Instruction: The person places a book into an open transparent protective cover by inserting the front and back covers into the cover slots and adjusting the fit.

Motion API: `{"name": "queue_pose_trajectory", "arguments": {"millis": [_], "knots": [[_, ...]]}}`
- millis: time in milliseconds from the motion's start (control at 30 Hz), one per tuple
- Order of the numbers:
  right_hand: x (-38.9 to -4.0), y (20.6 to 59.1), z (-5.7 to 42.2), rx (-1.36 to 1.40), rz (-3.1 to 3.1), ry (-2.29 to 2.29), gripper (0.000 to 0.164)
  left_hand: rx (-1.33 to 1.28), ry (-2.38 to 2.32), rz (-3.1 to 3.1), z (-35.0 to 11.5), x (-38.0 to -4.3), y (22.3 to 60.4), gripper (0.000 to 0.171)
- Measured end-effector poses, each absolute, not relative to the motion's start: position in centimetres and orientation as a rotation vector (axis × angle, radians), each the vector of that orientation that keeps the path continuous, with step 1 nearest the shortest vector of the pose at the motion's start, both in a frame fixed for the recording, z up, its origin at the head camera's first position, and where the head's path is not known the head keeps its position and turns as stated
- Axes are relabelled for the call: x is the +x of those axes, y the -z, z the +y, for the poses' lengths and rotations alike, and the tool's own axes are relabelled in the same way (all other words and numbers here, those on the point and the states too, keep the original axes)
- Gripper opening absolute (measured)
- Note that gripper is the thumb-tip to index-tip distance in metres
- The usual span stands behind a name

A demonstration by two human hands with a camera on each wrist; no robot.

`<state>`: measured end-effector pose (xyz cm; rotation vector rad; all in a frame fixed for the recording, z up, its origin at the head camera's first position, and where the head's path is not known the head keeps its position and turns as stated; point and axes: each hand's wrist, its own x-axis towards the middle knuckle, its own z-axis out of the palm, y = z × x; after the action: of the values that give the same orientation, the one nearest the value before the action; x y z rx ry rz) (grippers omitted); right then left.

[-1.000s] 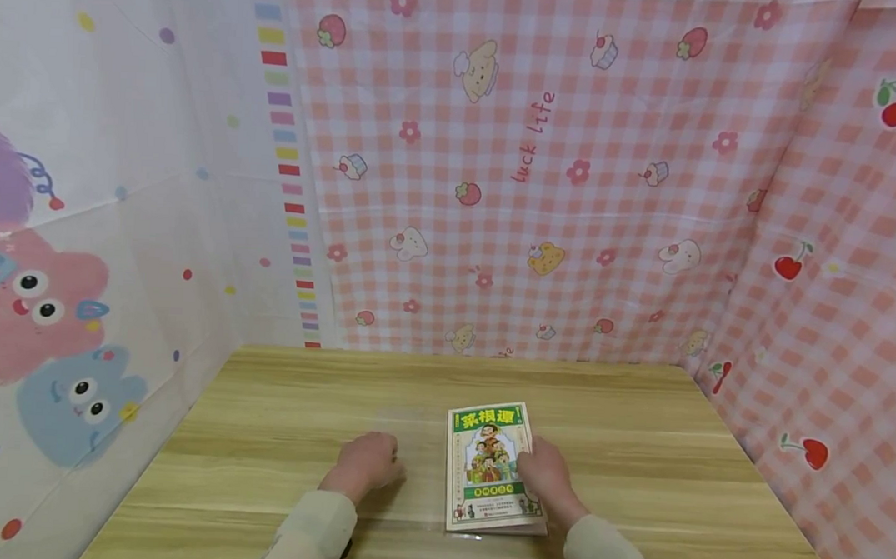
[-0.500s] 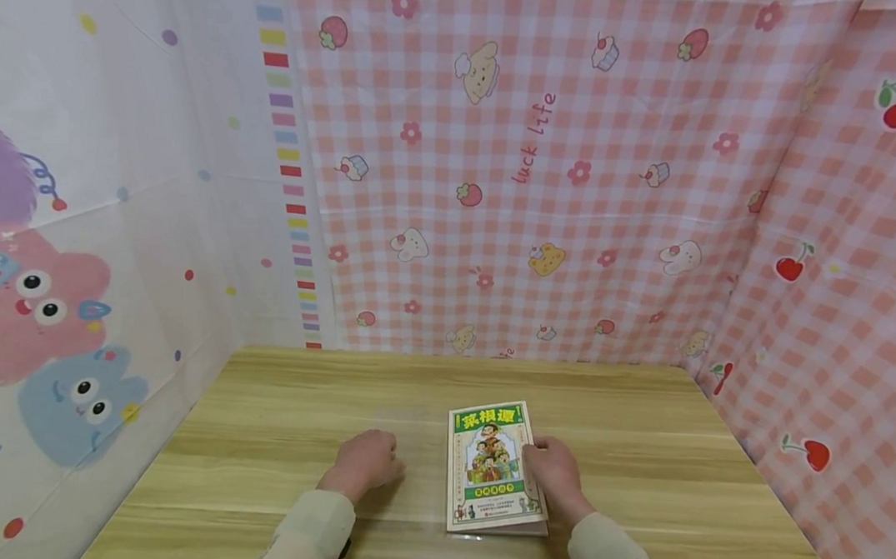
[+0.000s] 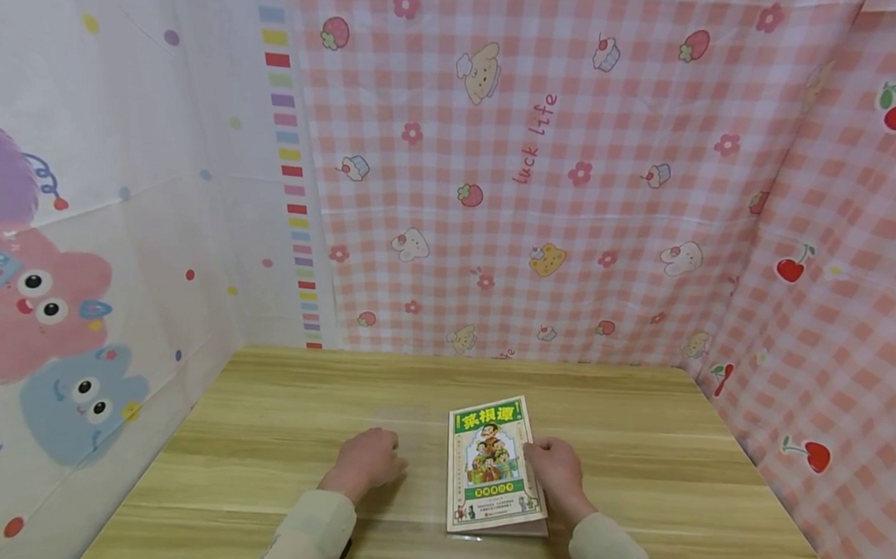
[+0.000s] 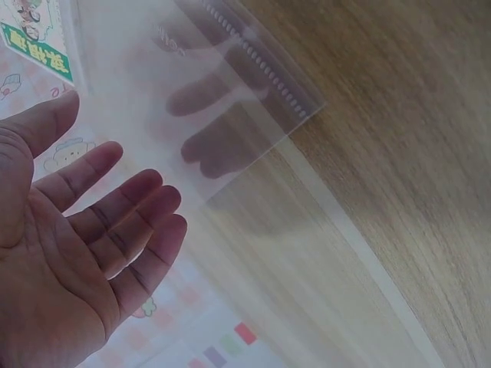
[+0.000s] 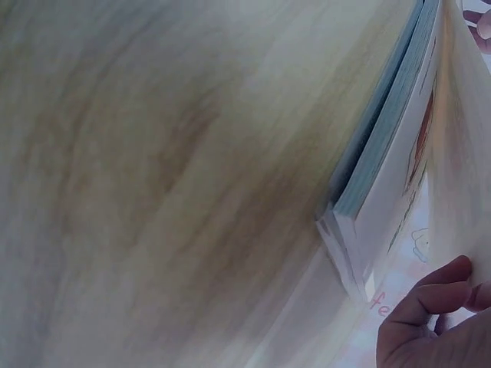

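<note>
A paperback book (image 3: 488,465) with a green and cream illustrated front cover lies right of the table's middle. My right hand (image 3: 558,474) pinches the cover's right edge, holding it tilted up from the pages; the page block (image 5: 387,130) shows its side in the right wrist view. Beneath the book and out to its left spreads a clear plastic book sleeve (image 4: 265,69) with a dotted seam strip. Over that plastic my left hand (image 3: 367,462) rests with relaxed, slightly bent fingers, holding nothing; its palm shows in the left wrist view.
The wood-grain table (image 3: 261,438) carries the book and plastic. A pink checked cloth (image 3: 439,146) hangs behind it and on the right, and a white cartoon cloth (image 3: 195,218) closes the left side.
My right hand has shifted slightly right and raised the book cover's right edge a little higher. My left hand has stayed nearly in place.
</note>
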<state>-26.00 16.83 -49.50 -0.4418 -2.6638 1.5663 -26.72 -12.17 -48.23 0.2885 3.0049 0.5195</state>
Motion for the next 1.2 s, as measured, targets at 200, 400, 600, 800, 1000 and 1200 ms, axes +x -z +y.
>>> {"name": "queue_pose_trajectory", "arguments": {"millis": [200,400,600,800,1000,1200], "knots": [[-26.2,49.3,16.5,-0.472,-2.644,-1.554,0.034,0.301,-0.522,3.017,-12.1,-26.6,48.1,0.024],[-26.5,49.2,16.3,-0.489,-2.581,-1.595,0.042,0.312,-0.532,3.028,-12.1,-26.7,48.3,0.023],[-26.4,48.4,15.7,-0.507,-2.48,-1.721,0.04,0.315,-0.528,3.032,-12.0,-26.6,48.2,0.027],[-26.0,47.8,14.9,-0.44,-2.34,-1.823,0.034,0.328,-0.533,3.037,-11.8,-26.5,48.1,0.027],[-25.8,47.3,14.1,-0.394,-2.248,-1.905,0.031,0.344,-0.536,3.037,-11.6,-26.6,48.2,0.028],[-26.1,47.4,13.3,-0.327,-2.213,-1.928,0.03,0.333,-0.536,3.031,-11.3,-26.7,48.1,0.029]]}}
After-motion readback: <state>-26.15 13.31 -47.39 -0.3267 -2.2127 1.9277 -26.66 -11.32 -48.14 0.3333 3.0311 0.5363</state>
